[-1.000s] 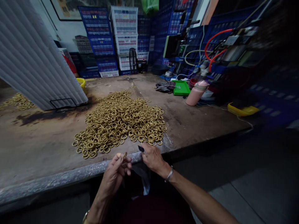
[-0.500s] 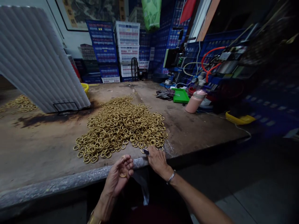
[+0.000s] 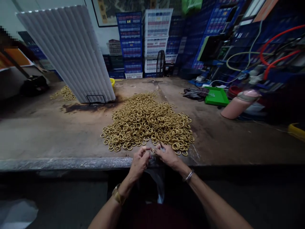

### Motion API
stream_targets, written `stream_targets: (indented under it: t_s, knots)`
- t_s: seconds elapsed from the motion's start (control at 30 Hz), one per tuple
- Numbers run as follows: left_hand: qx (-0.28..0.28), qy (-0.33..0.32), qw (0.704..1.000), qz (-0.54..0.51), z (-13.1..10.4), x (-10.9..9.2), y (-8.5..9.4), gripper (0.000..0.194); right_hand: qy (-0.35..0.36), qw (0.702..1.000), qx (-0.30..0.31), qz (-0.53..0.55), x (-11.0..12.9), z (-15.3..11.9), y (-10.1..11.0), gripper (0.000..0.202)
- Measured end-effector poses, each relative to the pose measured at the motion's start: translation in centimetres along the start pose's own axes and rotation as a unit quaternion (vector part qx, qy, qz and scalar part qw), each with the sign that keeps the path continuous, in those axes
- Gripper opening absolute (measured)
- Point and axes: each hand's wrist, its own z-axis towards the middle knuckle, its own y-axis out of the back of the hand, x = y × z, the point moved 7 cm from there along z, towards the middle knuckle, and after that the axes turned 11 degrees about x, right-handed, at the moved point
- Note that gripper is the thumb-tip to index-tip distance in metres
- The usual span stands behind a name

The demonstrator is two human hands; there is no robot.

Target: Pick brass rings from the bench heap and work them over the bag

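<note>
A heap of gold-coloured rings (image 3: 147,121) lies on the worn table in front of me. At the table's near edge my left hand (image 3: 140,160) is closed, its fingertips pinching a gold-coloured ring (image 3: 152,150). My right hand (image 3: 168,156) meets it from the right, thumb and fingers closed round a small dark, flat tool (image 3: 162,146), whose exact kind I cannot make out. Right fingertips are close against the ring; whether they also grip it is unclear. Loose rings lie just beyond both hands.
A ribbed pale panel (image 3: 71,54) leans in a black wire stand (image 3: 95,99) at left. At right are a green tray (image 3: 216,96), a pink bottle (image 3: 238,106) and red hoses (image 3: 268,65). Stacked crates (image 3: 132,41) line the back. A partly visible person (image 3: 26,51) is far left.
My view has swung right to left, shifting the scene rightward. My left hand has turned from palm-up with a ring in it to a pinch, and both hands have come together.
</note>
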Motion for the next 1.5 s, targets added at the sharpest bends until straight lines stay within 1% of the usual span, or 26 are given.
stream_targets:
  t_s: [0.07, 0.13, 0.2, 0.27, 0.33, 0.4, 0.47, 0.57, 0.67, 0.77, 0.87, 0.97, 1.03, 1.13, 1.2, 1.27, 1.33, 1.4, 1.5]
  knots:
    - [0.015, -0.008, 1.0, 0.016, 0.2, -0.2, -0.2, 0.029, -0.02, 0.997, 0.016, 0.068, -0.3, 0.1, -0.5, 0.023]
    - [0.003, -0.017, 1.0, 0.023, 0.2, -0.3, -0.1, 0.026, -0.039, 0.993, 0.023, 0.109, -0.4, 0.1, -0.9, 0.025]
    - [-0.018, -0.032, 0.999, 0.036, 0.0, -0.5, 0.1, 0.025, -0.05, 0.99, 0.017, 0.129, -0.4, 0.1, -1.0, 0.026]
    - [-0.04, -0.066, 0.995, 0.066, -0.3, -1.2, 0.2, 0.023, -0.059, 0.988, 0.012, 0.139, -0.4, 0.1, -1.2, 0.026]
    - [-0.059, -0.106, 0.987, 0.103, -0.7, -2.0, 0.2, 0.019, -0.071, 0.986, 0.024, 0.146, -0.6, 0.1, -1.6, 0.028]
    - [-0.066, -0.126, 0.982, 0.126, -0.8, -2.5, 0.1, 0.017, -0.084, 0.984, 0.039, 0.153, -1.1, 0.1, -2.0, 0.03]
    - [-0.057, -0.115, 0.985, 0.116, -0.7, -2.3, 0.0, 0.017, -0.094, 0.981, 0.036, 0.164, -1.7, 0.2, -2.1, 0.03]
    - [-0.029, -0.05, 0.997, 0.058, -0.4, -1.0, -0.2, 0.022, -0.088, 0.982, 0.021, 0.163, -2.4, 0.5, -1.9, 0.028]
    - [-0.001, 0.008, 0.999, 0.032, -0.4, 0.1, -0.4, 0.029, -0.065, 0.993, 0.0, 0.103, -2.0, 0.7, -1.3, 0.023]
    - [0.021, 0.033, 0.999, 0.036, -0.5, 0.4, -0.7, 0.034, -0.028, 0.999, -0.034, 0.013, -0.6, 0.7, -0.6, 0.018]
    - [0.022, 0.039, 0.999, 0.009, -0.7, 0.5, -0.8, 0.035, -0.005, 0.999, -0.033, -0.023, 0.4, 0.6, -0.6, 0.017]
    - [0.017, 0.037, 0.999, -0.015, -0.9, 0.7, -0.8, 0.034, -0.011, 1.0, -0.026, -0.004, 0.3, 0.6, -0.7, 0.017]
    - [0.02, 0.036, 0.999, -0.027, -1.0, 0.9, -0.9, 0.034, -0.012, 0.999, -0.037, -0.008, 0.2, 0.4, -0.5, 0.017]
    - [0.018, 0.029, 0.999, -0.034, -1.0, 0.8, -0.9, 0.034, 0.013, 0.994, -0.066, -0.083, 0.5, -0.1, -0.1, 0.019]
    - [0.014, 0.023, 0.999, -0.029, -1.0, 0.6, -0.9, 0.034, 0.036, 0.984, -0.054, -0.165, 0.7, -0.4, -0.5, 0.02]
    - [0.009, 0.019, 1.0, -0.019, -1.0, 0.3, -0.8, 0.034, 0.049, 0.967, -0.015, -0.25, 0.7, -0.8, -1.3, 0.017]
    - [0.004, 0.014, 1.0, -0.006, -1.0, 0.0, -0.9, 0.034, 0.046, 0.948, 0.018, -0.315, 0.4, -1.0, -2.1, 0.015]
    - [-0.002, 0.004, 1.0, 0.011, -1.0, -0.3, -0.8, 0.033, 0.037, 0.936, 0.031, -0.349, 0.3, -1.1, -2.5, 0.019]
    - [-0.008, -0.017, 0.999, 0.035, -1.0, -0.6, -0.7, 0.032, 0.025, 0.929, 0.039, -0.368, 0.4, -1.1, -2.8, 0.022]
